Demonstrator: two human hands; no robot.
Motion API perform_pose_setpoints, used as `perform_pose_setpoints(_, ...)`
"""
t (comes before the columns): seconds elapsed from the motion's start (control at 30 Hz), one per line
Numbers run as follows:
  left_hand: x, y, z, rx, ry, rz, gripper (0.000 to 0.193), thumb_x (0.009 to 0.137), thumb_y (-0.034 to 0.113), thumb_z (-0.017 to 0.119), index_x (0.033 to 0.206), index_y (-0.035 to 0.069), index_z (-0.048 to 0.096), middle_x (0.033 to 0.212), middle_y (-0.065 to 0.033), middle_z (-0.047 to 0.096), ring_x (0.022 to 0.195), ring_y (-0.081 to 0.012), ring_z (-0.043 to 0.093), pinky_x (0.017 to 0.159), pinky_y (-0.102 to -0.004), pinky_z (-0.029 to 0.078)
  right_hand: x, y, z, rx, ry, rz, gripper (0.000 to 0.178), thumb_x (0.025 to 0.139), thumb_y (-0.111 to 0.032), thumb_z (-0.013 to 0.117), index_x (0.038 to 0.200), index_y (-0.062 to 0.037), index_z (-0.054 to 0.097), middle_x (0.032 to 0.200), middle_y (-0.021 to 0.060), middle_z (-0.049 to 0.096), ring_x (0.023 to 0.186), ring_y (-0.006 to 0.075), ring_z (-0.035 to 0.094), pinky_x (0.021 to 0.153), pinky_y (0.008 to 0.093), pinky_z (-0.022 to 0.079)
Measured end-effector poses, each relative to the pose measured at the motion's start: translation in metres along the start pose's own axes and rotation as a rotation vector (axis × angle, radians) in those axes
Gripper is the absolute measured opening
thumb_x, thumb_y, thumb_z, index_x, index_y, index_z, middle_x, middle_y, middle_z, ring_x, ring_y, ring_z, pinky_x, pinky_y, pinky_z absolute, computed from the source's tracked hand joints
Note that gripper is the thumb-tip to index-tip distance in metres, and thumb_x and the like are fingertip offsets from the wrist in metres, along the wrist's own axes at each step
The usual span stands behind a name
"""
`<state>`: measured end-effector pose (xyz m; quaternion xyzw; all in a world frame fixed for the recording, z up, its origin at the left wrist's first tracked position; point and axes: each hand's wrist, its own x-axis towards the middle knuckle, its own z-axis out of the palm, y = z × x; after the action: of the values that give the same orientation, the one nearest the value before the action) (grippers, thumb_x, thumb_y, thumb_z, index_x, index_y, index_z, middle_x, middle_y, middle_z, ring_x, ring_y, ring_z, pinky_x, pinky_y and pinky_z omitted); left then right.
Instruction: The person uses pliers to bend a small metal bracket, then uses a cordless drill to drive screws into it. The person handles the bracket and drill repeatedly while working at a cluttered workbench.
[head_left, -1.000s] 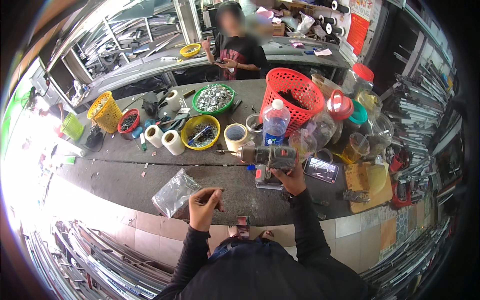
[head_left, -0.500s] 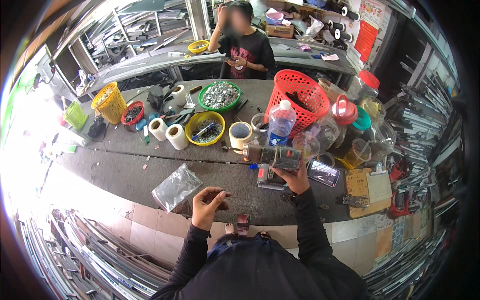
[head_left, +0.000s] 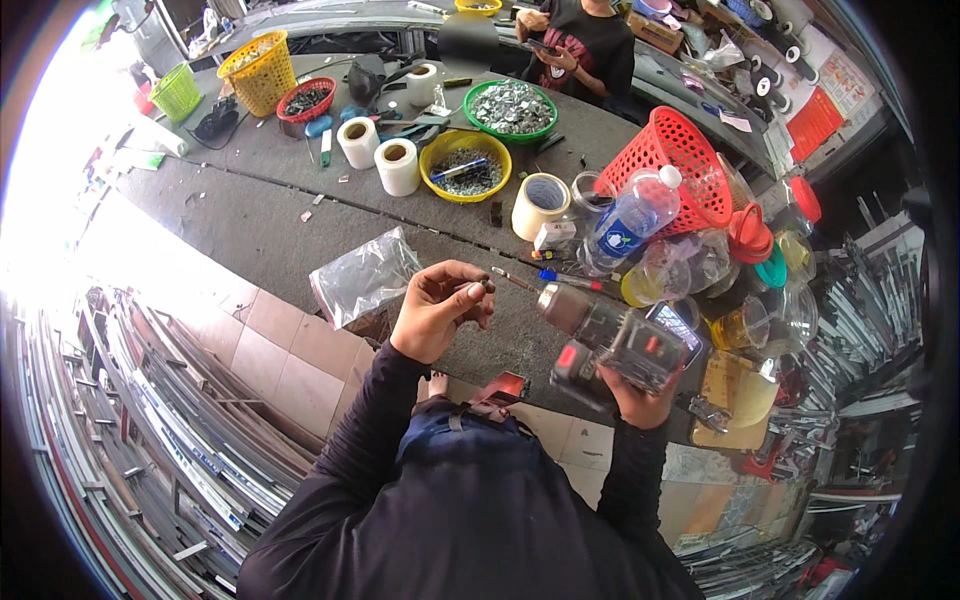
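My right hand [head_left: 640,398] grips a cordless drill [head_left: 625,338] over the near edge of the bench. The drill lies tilted and slightly blurred, with its thin bit [head_left: 515,279] pointing left toward my other hand. With thumb and fingers pinched together, my left hand [head_left: 438,312] holds something small and dark, too small to name, just short of the bit's tip. Left of that hand, a clear plastic bag [head_left: 368,277] rests at the bench edge.
Across the dark bench [head_left: 270,225] stand a yellow bowl of screws [head_left: 440,183], a green basket of metal pieces [head_left: 510,110], tape rolls [head_left: 541,206], a water bottle [head_left: 632,220] and a red basket [head_left: 690,165]. A phone [head_left: 675,330] lies behind the drill. Another person [head_left: 580,50] stands opposite.
The view has turned and dropped closer. My right hand has tilted the drill and brought it nearer my body. My left hand has come up close to the bit's tip.
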<state>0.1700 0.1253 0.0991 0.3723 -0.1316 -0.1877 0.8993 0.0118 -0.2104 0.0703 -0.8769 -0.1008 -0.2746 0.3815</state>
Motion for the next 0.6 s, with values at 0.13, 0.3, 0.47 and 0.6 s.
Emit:
perform_pose_setpoints(0.13, 0.003, 0.002, -0.002, -0.044, -0.073, 0.014, 0.016, 0.104, 0.003, 0.076, 0.119, -0.002, 0.073, 0.115, -0.0193, 0.079, 0.102, -0.0254, 0.08, 0.085, -0.0424, 0.069, -0.014, -0.033, -0.023, 0.56, 0.006, 0.388, 0.122, 0.085, -0.009, 0.095, 0.17, 0.0005, 0.008, 0.159, 0.0261, 0.051, 0.138, 0.0339, 0.064, 0.11, 0.0493, 0.06)
perform_pose_setpoints(0.3, 0.004, 0.003, -0.007, 0.013, -0.198, 0.018, 0.014, 0.103, 0.0, 0.076, 0.116, -0.004, 0.074, 0.118, -0.0241, 0.08, 0.103, -0.0309, 0.082, 0.088, -0.0447, 0.07, 0.021, -0.071, -0.042, 0.065, -0.208, 0.048, 0.084, 0.079, -0.018, 0.096, 0.147, -0.0007, 0.05, 0.14, 0.016, 0.066, 0.113, 0.0243, 0.076, 0.1, 0.0402, 0.06)
perform_pose_setpoints(0.47, 0.004, 0.001, -0.007, 0.045, -0.234, 0.036, 0.014, 0.1, 0.003, 0.08, 0.111, -0.003, 0.074, 0.106, -0.0217, 0.08, 0.089, -0.0309, 0.082, 0.083, -0.0447, 0.069, 0.044, -0.103, -0.042, 0.265, -0.12, 0.159, 0.049, 0.073, -0.014, 0.093, 0.115, -0.0016, 0.07, 0.115, 0.0113, 0.074, 0.099, 0.0218, 0.075, 0.088, 0.0354, 0.06)
perform_pose_setpoints(0.6, 0.001, 0.003, -0.006, -0.029, -0.244, 0.039, 0.012, 0.101, 0.001, 0.079, 0.111, -0.004, 0.074, 0.101, -0.0191, 0.079, 0.088, -0.0299, 0.081, 0.077, -0.0429, 0.069, 0.033, -0.102, -0.041, 0.24, -0.111, 0.148, 0.054, 0.075, -0.017, 0.095, 0.117, -0.0007, 0.066, 0.121, 0.014, 0.071, 0.106, 0.024, 0.074, 0.091, 0.0376, 0.059)
